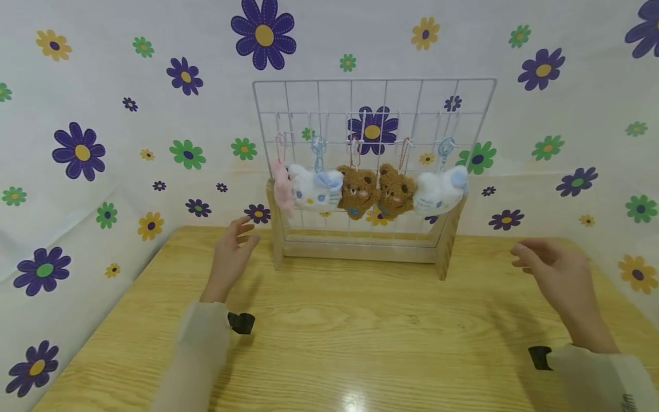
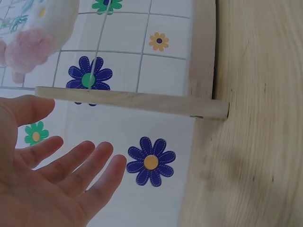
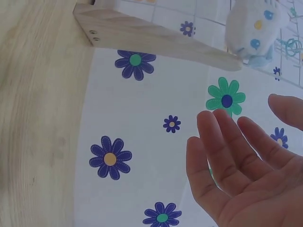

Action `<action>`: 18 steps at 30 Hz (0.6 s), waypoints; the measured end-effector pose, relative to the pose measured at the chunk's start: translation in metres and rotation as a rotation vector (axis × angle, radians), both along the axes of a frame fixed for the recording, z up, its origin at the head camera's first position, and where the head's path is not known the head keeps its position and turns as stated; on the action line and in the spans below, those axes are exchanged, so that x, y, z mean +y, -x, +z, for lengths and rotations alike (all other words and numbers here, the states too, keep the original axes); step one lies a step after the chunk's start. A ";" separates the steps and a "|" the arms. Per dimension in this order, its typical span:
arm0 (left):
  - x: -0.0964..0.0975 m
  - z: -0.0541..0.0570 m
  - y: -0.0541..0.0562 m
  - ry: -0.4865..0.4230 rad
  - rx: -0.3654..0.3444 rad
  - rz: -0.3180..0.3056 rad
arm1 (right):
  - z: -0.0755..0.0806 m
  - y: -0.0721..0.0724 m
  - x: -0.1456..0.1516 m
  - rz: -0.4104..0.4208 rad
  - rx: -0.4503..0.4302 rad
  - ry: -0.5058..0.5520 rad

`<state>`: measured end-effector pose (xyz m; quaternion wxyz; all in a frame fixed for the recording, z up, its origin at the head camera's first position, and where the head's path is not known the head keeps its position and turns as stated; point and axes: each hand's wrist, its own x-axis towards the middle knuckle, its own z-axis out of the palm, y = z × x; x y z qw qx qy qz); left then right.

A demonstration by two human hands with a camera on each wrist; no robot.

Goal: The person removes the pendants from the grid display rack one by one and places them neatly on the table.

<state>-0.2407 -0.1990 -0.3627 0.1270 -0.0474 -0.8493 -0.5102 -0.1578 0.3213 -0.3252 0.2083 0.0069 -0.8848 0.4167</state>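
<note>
A white wire grid rack (image 1: 368, 243) on a wooden base stands at the back of the table. Plush keychains hang in a row from its hooks: a pink one (image 1: 282, 189) at the left end, a white cat with a blue bow (image 1: 314, 191), two brown bears (image 1: 357, 191), and another white cat (image 1: 437, 191) at the right end. My left hand (image 1: 234, 254) hovers left of the rack with relaxed fingers and holds nothing. Off to the rack's right, my right hand (image 1: 558, 274) is raised over the table, likewise holding nothing, its fingers loosely bent.
The wooden table (image 1: 340, 332) spreads in front of the rack. Behind and at both sides hangs a white cloth (image 1: 216, 183) printed with flowers. Black wrist mounts (image 1: 241, 323) sit at both sleeves.
</note>
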 end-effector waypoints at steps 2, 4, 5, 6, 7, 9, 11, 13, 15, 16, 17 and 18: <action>0.004 -0.001 0.007 -0.036 -0.013 -0.001 | 0.002 0.001 -0.002 0.004 0.008 0.018; 0.008 -0.003 0.013 -0.067 -0.029 0.003 | 0.004 0.002 -0.003 0.008 0.011 0.036; 0.010 -0.004 0.016 -0.080 -0.037 0.006 | 0.004 0.003 -0.004 0.007 0.011 0.038; 0.011 -0.005 0.019 -0.095 -0.043 0.006 | 0.005 0.003 -0.005 0.006 0.008 0.043; 0.013 -0.005 0.022 -0.106 -0.054 0.005 | 0.006 0.003 -0.005 0.003 0.001 0.051; 0.016 -0.007 0.027 -0.125 -0.075 0.007 | 0.006 0.003 -0.005 -0.005 -0.023 0.058; 0.018 -0.009 0.031 -0.144 -0.092 0.009 | 0.008 0.004 -0.006 -0.011 -0.036 0.064; 0.020 -0.011 0.035 -0.163 -0.106 0.011 | 0.008 0.005 -0.007 -0.010 -0.043 0.070; 0.021 -0.013 0.038 -0.185 -0.107 0.009 | 0.009 0.006 -0.008 -0.010 -0.046 0.077; 0.022 -0.014 0.040 -0.190 -0.108 0.008 | 0.010 0.007 -0.008 -0.009 -0.044 0.078; 0.024 -0.014 0.041 -0.198 -0.111 0.003 | 0.010 0.008 -0.008 -0.008 -0.043 0.083; 0.025 -0.015 0.042 -0.205 -0.111 -0.001 | 0.011 0.008 -0.008 -0.008 -0.043 0.087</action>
